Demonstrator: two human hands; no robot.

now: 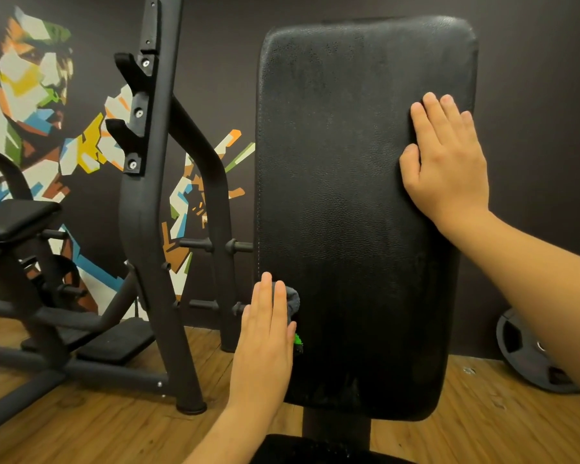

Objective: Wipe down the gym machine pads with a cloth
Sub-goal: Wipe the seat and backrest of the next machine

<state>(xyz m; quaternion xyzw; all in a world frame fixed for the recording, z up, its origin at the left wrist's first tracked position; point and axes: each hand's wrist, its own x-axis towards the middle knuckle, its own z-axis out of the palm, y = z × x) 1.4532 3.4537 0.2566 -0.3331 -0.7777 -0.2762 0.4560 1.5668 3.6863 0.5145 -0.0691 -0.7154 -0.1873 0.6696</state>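
Head view shows the tall black back pad (349,212) standing upright before me, with some dull marks near its bottom. My right hand (449,165) lies flat on the pad's right edge, fingers straight, holding nothing; I think it steadies the pad. My left hand (265,333) is low at the left edge, fingers also straight, and presses the dark grey cloth (290,301) against the pad. A small green bit (298,339), maybe a label, peeks out beside the palm. I judge the step is wiping the left edge. To do it well, I should press evenly with the whole palm, make long overlapping strokes, and not let the cloth bunch.
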